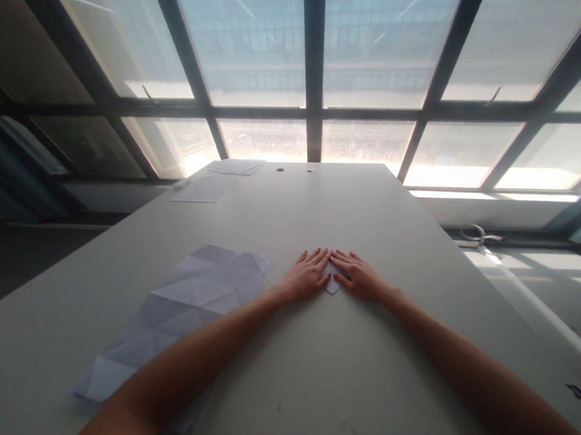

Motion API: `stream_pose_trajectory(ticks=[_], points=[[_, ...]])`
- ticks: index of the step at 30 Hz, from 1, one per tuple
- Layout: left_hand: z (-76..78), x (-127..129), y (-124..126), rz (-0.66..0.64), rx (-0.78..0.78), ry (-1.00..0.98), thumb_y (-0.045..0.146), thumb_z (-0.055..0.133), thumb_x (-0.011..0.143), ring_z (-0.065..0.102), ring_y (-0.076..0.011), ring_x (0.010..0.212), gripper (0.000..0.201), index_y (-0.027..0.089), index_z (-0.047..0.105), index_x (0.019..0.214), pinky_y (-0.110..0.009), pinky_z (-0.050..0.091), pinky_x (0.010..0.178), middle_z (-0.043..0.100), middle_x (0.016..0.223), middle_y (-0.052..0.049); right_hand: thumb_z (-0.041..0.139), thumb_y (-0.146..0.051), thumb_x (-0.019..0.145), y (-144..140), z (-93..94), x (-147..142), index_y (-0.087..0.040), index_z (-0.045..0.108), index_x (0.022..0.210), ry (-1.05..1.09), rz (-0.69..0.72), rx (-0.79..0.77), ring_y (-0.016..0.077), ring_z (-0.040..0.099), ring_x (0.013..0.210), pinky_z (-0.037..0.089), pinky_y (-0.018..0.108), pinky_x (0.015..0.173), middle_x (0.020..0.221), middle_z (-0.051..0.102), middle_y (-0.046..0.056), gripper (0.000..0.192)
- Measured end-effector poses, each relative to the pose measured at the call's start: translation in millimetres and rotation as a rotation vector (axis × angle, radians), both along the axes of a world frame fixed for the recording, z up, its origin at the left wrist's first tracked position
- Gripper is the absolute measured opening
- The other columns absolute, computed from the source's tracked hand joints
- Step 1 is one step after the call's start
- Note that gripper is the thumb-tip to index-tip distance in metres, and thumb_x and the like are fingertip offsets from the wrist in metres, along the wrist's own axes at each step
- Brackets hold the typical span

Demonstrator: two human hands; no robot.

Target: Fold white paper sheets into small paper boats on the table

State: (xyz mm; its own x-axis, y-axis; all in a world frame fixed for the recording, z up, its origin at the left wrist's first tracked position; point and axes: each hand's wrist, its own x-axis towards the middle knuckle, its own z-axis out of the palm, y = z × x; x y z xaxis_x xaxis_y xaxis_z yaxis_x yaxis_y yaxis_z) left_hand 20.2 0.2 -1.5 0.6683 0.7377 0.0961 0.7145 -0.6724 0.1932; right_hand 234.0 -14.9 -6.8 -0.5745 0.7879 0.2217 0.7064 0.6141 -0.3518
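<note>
A small folded piece of white paper (333,284) lies flat on the white table (350,214), its pointed lower corner facing me. My left hand (309,275) rests on its left side with the fingers stretched out. From the other side, my right hand (358,276) lies flat over the paper's right part, fingers also extended. The fingertips of both hands nearly meet above the paper, and much of it is hidden under them. Left of my hands is a large creased sheet of paper (202,281), partly covered by my left forearm.
Several flat white sheets (204,187) lie at the table's far left. Two small round items (280,169) sit near the far edge. Large windows (261,45) stand beyond the table. On the floor at right are a pale coiled strip (474,234) and a small dark object (576,390).
</note>
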Motion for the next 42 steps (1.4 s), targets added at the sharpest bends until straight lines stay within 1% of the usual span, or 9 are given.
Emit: stream_pose_trajectory(ticks=[4, 7, 10, 13, 15, 19, 24, 33, 42], points=[[1.0, 0, -1, -0.004, -0.003, 0.056, 0.048, 0.024, 0.101, 0.010, -0.0220, 0.149, 0.064, 0.015, 0.016, 0.155, -0.044, 0.009, 0.119, 0.016, 0.161, -0.009, 0.043, -0.037, 0.097, 1, -1.6, 1, -0.019, 0.031, 0.152, 0.002, 0.009, 0.000, 0.0229, 0.026, 0.145, 0.019, 0.048, 0.118, 0.155, 0.034, 0.010, 0.059], [1.4, -2, -2, 0.006, 0.003, 0.054, 0.050, 0.022, 0.100, 0.011, -0.0233, 0.149, 0.065, 0.018, 0.015, 0.156, -0.047, 0.010, 0.119, 0.016, 0.161, -0.008, 0.042, -0.037, 0.097, 2, -2.3, 1, -0.019, 0.031, 0.152, -0.008, 0.004, 0.005, 0.0227, 0.026, 0.145, 0.019, 0.048, 0.118, 0.155, 0.033, 0.009, 0.059], [1.4, -4, 1, 0.033, 0.001, 0.030, 0.053, 0.026, 0.099, 0.013, -0.0250, 0.149, 0.064, 0.023, 0.018, 0.155, -0.049, 0.010, 0.119, 0.020, 0.161, -0.005, 0.041, -0.037, 0.097, 2, -1.5, 1, -0.018, 0.030, 0.152, -0.020, 0.003, -0.001, 0.0228, 0.026, 0.145, 0.019, 0.048, 0.118, 0.155, 0.032, 0.009, 0.059], [1.1, -6, 7, 0.060, -0.017, 0.014, 0.047, 0.031, 0.099, 0.016, -0.0247, 0.148, 0.059, 0.025, 0.024, 0.153, -0.049, 0.011, 0.119, 0.026, 0.159, -0.004, 0.041, -0.035, 0.097, 0, 1.1, 1, -0.019, 0.030, 0.152, -0.027, 0.005, -0.005, 0.0232, 0.025, 0.145, 0.019, 0.048, 0.118, 0.156, 0.031, 0.008, 0.058], [1.0, -7, 11, 0.046, -0.033, 0.016, 0.041, 0.033, 0.099, 0.015, -0.0239, 0.148, 0.058, 0.025, 0.024, 0.153, -0.049, 0.010, 0.119, 0.027, 0.159, -0.003, 0.041, -0.035, 0.097, -1, 3.4, 1, -0.020, 0.028, 0.153, -0.031, 0.019, -0.007, 0.0233, 0.024, 0.145, 0.017, 0.049, 0.119, 0.156, 0.030, 0.007, 0.059], [1.6, -10, 14, -0.020, -0.039, 0.026, 0.037, 0.030, 0.099, 0.010, -0.0222, 0.149, 0.058, 0.025, 0.017, 0.155, -0.049, 0.006, 0.119, 0.022, 0.160, -0.003, 0.043, -0.035, 0.097, -3, 6.8, 0, -0.023, 0.022, 0.155, -0.032, 0.063, -0.012, 0.0231, 0.023, 0.146, 0.015, 0.050, 0.119, 0.158, 0.027, 0.006, 0.062], [2.7, -11, 11, -0.031, -0.047, 0.031, 0.040, 0.026, 0.101, 0.009, -0.0220, 0.149, 0.056, 0.028, 0.015, 0.155, -0.050, 0.004, 0.119, 0.020, 0.161, -0.002, 0.043, -0.035, 0.097, -4, 8.3, 0, -0.029, 0.025, 0.153, -0.034, 0.078, -0.006, 0.0233, 0.024, 0.145, 0.015, 0.051, 0.118, 0.158, 0.028, 0.004, 0.059], [1.9, -8, 11, -0.005, -0.044, 0.031, 0.040, 0.026, 0.101, 0.011, -0.0215, 0.149, 0.058, 0.026, 0.015, 0.156, -0.049, 0.007, 0.119, 0.020, 0.161, -0.001, 0.041, -0.037, 0.098, -3, 6.4, -1, -0.031, 0.023, 0.154, -0.044, 0.067, -0.012, 0.0235, 0.024, 0.145, 0.015, 0.051, 0.118, 0.158, 0.026, 0.002, 0.058], [2.7, -7, 9, 0.021, -0.019, 0.019, 0.037, 0.026, 0.100, 0.017, -0.0206, 0.148, 0.056, 0.023, 0.021, 0.154, -0.048, 0.012, 0.119, 0.024, 0.159, -0.002, 0.041, -0.038, 0.098, -2, 4.7, -2, -0.029, 0.025, 0.153, -0.046, 0.048, -0.009, 0.0242, 0.024, 0.145, 0.016, 0.052, 0.118, 0.158, 0.028, 0.003, 0.058]])
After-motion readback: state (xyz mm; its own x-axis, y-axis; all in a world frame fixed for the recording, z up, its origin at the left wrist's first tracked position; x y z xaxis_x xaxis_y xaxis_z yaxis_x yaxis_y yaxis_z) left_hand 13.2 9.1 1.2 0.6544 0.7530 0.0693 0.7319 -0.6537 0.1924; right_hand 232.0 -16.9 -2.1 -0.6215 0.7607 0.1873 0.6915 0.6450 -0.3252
